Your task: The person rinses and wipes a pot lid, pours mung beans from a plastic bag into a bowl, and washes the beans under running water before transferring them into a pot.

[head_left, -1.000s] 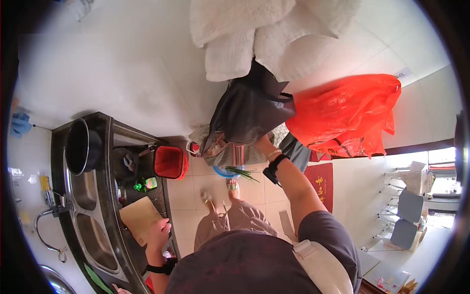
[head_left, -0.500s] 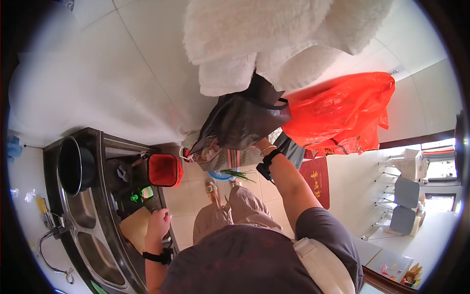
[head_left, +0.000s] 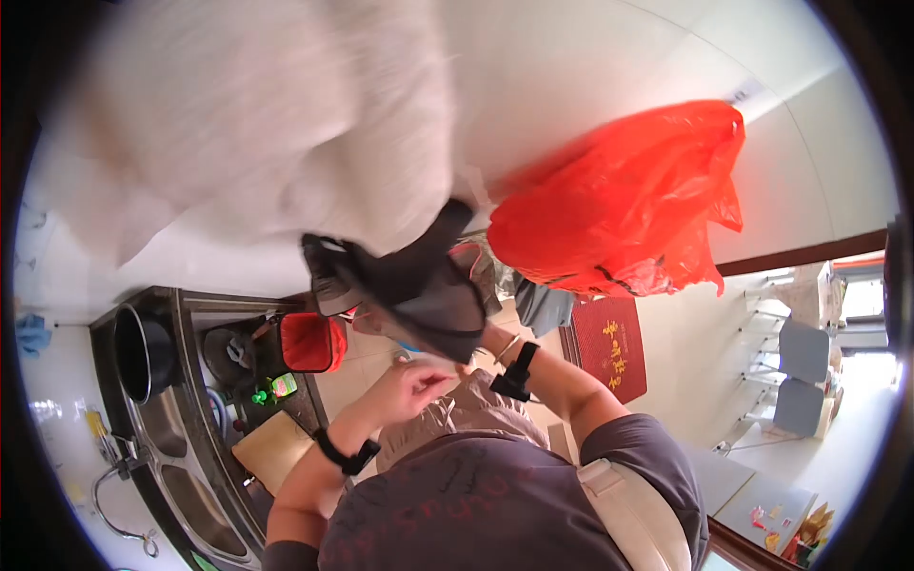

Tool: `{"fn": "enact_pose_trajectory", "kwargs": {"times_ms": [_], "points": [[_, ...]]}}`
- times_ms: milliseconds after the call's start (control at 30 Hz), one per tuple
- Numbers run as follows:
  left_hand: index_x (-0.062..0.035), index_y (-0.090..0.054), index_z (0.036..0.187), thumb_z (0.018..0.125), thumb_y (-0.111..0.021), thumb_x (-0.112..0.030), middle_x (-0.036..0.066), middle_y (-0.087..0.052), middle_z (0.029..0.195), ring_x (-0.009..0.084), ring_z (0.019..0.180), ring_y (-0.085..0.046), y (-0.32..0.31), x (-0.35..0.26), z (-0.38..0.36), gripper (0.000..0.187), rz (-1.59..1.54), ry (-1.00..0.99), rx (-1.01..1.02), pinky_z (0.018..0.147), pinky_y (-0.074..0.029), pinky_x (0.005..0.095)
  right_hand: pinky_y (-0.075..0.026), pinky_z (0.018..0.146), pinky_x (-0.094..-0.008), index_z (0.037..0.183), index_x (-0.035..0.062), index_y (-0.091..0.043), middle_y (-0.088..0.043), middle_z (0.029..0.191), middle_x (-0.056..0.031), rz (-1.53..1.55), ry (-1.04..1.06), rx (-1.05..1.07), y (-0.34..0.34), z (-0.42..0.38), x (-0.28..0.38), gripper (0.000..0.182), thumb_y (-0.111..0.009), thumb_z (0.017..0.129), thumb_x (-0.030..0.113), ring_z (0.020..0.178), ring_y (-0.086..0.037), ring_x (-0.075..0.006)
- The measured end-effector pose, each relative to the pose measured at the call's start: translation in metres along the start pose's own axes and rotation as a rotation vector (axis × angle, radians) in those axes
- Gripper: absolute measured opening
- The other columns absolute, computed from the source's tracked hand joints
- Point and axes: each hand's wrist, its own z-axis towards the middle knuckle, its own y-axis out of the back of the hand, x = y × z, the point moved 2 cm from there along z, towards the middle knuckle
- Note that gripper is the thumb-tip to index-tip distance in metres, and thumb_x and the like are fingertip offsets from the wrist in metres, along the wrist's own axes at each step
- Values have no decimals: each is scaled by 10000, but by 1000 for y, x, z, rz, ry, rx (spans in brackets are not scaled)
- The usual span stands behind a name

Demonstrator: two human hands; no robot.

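My right hand [head_left: 487, 348] grips the lower edge of a black cloth with straps [head_left: 428, 295], which hangs in front of me; its fingers are partly hidden by the fabric. Just left of that edge, my left hand [head_left: 411, 388] is raised in front of my body, fingers loosely bent and apart, with nothing seen in it. A fluffy white towel [head_left: 314, 143], blurred, hangs above the cloth. To the right of the cloth, a large red plastic bag [head_left: 628, 209] hangs against the wall.
On the left stands a dark counter with a steel sink [head_left: 195, 504] and a black pot [head_left: 143, 352]. Below it are a red-lined bin [head_left: 312, 343], a green bottle [head_left: 284, 384] and a wooden board [head_left: 274, 451]. A red mat [head_left: 609, 347] lies right; grey chairs [head_left: 804, 350] stand beyond.
My left hand has come up from beside the counter toward the cloth. The black cloth has been pulled down and nearer by my right hand. The towel and red bag sit further left in view.
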Motion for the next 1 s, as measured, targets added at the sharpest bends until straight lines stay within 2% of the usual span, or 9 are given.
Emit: {"fn": "enact_pose_trajectory", "kwargs": {"times_ms": [67, 200, 300, 433, 500, 600, 700, 833, 1000], "points": [[-25, -635, 937, 931, -545, -224, 121, -633, 860, 139, 793, -603, -21, -3, 45, 219, -467, 59, 106, 709, -483, 278, -480, 815, -298, 1102, 24, -569, -619, 1053, -65, 86, -4, -44, -8, -25, 8, 341, -654, 842, 227, 917, -575, -148], [-38, -603, 1000, 949, -490, -359, 116, -635, 859, 181, 732, -571, 9, 84, 87, 344, 276, 521, -348, 716, -478, 345, -469, 680, -274, 912, 7, -656, -656, 818, -78, -150, -293, -22, -8, -42, 18, 153, -633, 829, 133, 763, -561, -100], [-33, -591, 1017, 913, -558, -333, 109, -632, 819, 243, 710, -593, 57, 105, 71, 319, 354, 856, -551, 695, -485, 384, -448, 640, -277, 839, -16, -644, -617, 716, -78, -224, -141, -117, -9, -57, 20, 128, -632, 809, 107, 712, -530, -87], [19, -570, 1019, 841, -612, -142, 137, -642, 814, 314, 717, -617, 59, 175, 82, 244, 78, 515, -617, 673, -505, 372, -401, 573, -291, 801, -16, -613, -530, 645, -29, -18, -340, -218, -4, -75, 21, 130, -634, 801, 112, 649, -458, -80], [19, -560, 1008, 828, -615, -127, 140, -647, 839, 283, 737, -626, 37, 121, 120, 238, -228, 777, -544, 703, -509, 342, -402, 571, -291, 804, -14, -613, -537, 650, -28, -14, -326, -201, -7, -83, 3, 136, -629, 812, 121, 650, -459, -79], [3, -567, 962, 826, -630, -145, 121, -636, 792, 236, 711, -622, 45, 166, 152, 210, 356, 472, -734, 714, -508, 319, -388, 549, -286, 804, -14, -605, -534, 645, -18, -60, -348, -106, -3, -88, 31, 164, -608, 846, 145, 631, -448, -76], [-2, -564, 925, 824, -642, -157, 110, -624, 764, 205, 677, -607, 49, 186, 166, 200, 448, 363, -675, 684, -500, 310, -391, 550, -276, 840, -11, -607, -549, 659, -6, 45, -369, -84, -10, -99, 18, 141, -582, 858, 127, 615, -464, -80], [-9, -565, 898, 826, -630, -126, 97, -620, 755, 189, 698, -602, 56, 190, 171, 152, 331, 445, -634, 644, -486, 309, -405, 560, -270, 855, -2, -615, -560, 660, -20, 110, -347, -66, -16, -104, 15, 147, -576, 862, 139, 623, -490, -79], [-11, -558, 802, 822, -634, -108, 32, -565, 679, 109, 629, -520, 83, 214, 159, 125, 207, 190, -676, 580, -413, 254, -426, 559, -297, 805, -7, -582, -566, 661, -68, -114, -227, -160, -16, -100, 39, 158, -588, 833, 149, 612, -533, -128]]}}
